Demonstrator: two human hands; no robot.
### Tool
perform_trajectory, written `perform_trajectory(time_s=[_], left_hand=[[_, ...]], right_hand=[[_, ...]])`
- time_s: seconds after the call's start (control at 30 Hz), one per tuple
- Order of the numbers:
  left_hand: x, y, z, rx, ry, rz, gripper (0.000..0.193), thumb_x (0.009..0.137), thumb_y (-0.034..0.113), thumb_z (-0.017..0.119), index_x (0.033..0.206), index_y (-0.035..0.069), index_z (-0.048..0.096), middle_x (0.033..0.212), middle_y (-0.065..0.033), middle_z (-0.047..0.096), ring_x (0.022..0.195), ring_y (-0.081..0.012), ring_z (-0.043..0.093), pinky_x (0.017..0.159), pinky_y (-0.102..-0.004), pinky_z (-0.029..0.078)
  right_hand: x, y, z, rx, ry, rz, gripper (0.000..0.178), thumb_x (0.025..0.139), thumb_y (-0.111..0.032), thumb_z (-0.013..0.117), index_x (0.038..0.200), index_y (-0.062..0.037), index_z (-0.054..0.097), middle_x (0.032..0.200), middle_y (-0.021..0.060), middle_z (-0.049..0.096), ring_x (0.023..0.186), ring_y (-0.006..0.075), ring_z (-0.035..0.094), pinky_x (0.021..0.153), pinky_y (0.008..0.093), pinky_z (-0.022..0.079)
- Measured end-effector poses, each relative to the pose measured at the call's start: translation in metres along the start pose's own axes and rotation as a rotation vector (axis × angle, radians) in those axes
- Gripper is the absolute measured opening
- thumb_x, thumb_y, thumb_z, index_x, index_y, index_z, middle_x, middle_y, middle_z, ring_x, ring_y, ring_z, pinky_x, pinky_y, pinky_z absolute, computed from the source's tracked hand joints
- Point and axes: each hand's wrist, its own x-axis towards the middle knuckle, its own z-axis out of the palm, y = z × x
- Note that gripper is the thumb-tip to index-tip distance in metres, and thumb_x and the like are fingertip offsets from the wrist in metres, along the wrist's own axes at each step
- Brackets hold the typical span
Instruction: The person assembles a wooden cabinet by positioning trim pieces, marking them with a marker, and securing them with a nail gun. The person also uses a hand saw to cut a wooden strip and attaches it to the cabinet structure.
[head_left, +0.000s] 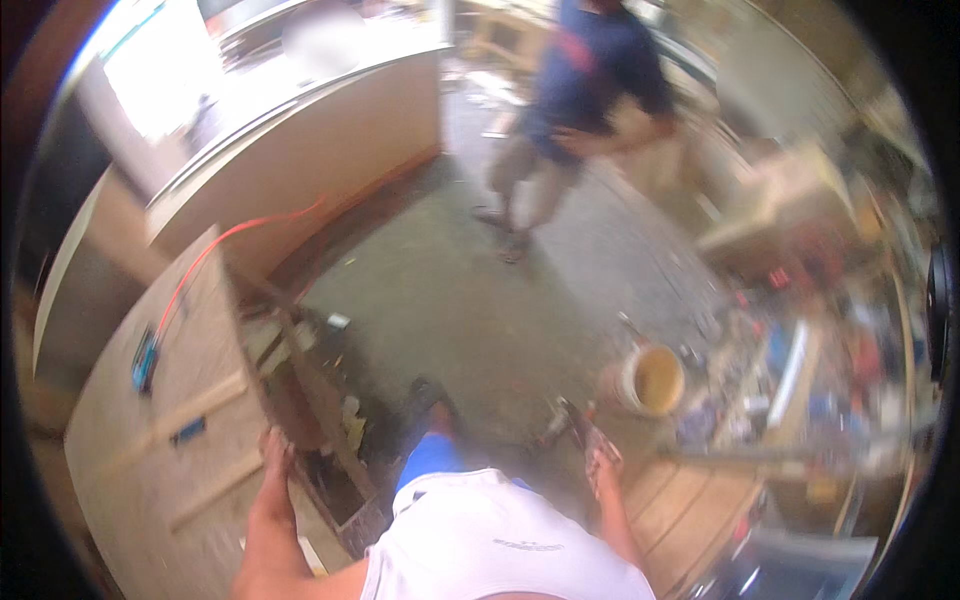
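Wood table (200, 350), pale, fills the near left; left hand (276, 450) is at its right edge, touching, but can't tell if the fingers grip or just rest. Right hand (602, 466), w/ fingers closed round a dark tool (578, 422), is out over the floor (430, 290), right of the white shirt (490, 540). Tool's long axis runs approx. near-far: it sticks out past the fist, tip pointing far & a bit left; exact type too blurred to tell. On the table, a teal tool (146, 362) lies w/ its long axis also approx. near-far, orange hose (225, 233) going from its far end, curving far right. Nearer, 2 slats (205, 495) lie approx. parallel, slanting near left to far right, w/ a small blue pc. (188, 431) b/w them. Bucket (616, 384), white, is just far & right of the held tool; planks (690, 515) near right. Far off, another person (600, 80) in a dark blue top stands, blurred, one hand (580, 141) at the waist.
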Motion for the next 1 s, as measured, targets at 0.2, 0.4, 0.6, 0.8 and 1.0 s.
perform_trajectory(time_s=[0.2, 0.4, 0.6, 0.8, 1.0], left_hand=[[0.000, 0.058, -0.023, -0.029, 0.014, -0.325, 0.027, 0.079, 0.006, 0.068, 0.104, 0.013, 0.061, 0.116, -0.0126, 0.052, 0.115, -0.0377, 0.048, 0.101, -0.0489, 0.039], [0.009, 0.074, -0.030, -0.060, 0.073, -0.419, 0.032, 0.076, 0.002, 0.066, 0.105, 0.015, 0.061, 0.110, -0.0113, 0.052, 0.113, -0.0348, 0.049, 0.099, -0.0476, 0.039], [0.030, 0.069, -0.070, -0.027, 0.247, -0.422, 0.040, 0.072, 0.001, 0.064, 0.111, 0.012, 0.060, 0.105, -0.0125, 0.056, 0.107, -0.0349, 0.053, 0.096, -0.0485, 0.041], [0.044, 0.044, -0.143, 0.022, 0.741, -0.635, 0.038, 0.081, 0.003, 0.068, 0.118, 0.005, 0.061, 0.117, -0.0163, 0.061, 0.119, -0.0362, 0.054, 0.108, -0.0480, 0.039], [0.038, 0.018, -0.286, 0.509, 1.191, -0.981, 0.025, 0.098, 0.007, 0.060, 0.122, 0.000, 0.064, 0.124, -0.0141, 0.065, 0.112, -0.0280, 0.062, 0.098, -0.0383, 0.048]], right_hand=[[0.048, -0.003, 0.080, -0.220, 0.033, 0.124, 0.036, 0.088, 0.002, 0.060, 0.124, -0.0036, 0.054, 0.069, 0.0008, 0.052, 0.049, 0.0099, 0.048, 0.042, 0.0254, 0.042], [0.124, -0.046, 0.207, -0.254, -0.198, 0.242, 0.021, 0.094, -0.031, 0.065, 0.097, -0.0115, 0.057, 0.064, 0.0014, 0.051, 0.050, 0.0140, 0.050, 0.042, 0.0314, 0.043], [0.190, -0.097, 0.376, -0.121, -0.431, 0.263, 0.039, 0.095, -0.054, 0.055, 0.097, -0.0155, 0.061, 0.064, -0.0012, 0.049, 0.053, 0.0147, 0.049, 0.048, 0.0290, 0.041], [0.226, -0.188, 0.564, -0.134, -0.649, -0.047, 0.041, 0.093, -0.040, 0.059, 0.119, -0.0074, 0.062, 0.070, -0.0001, 0.052, 0.059, 0.0136, 0.051, 0.053, 0.0279, 0.042], [0.281, -0.270, 0.766, -0.207, -0.867, -0.558, 0.058, 0.088, -0.024, 0.063, 0.141, 0.0000, 0.052, 0.082, -0.0002, 0.054, 0.071, 0.0090, 0.051, 0.066, 0.0249, 0.044]])
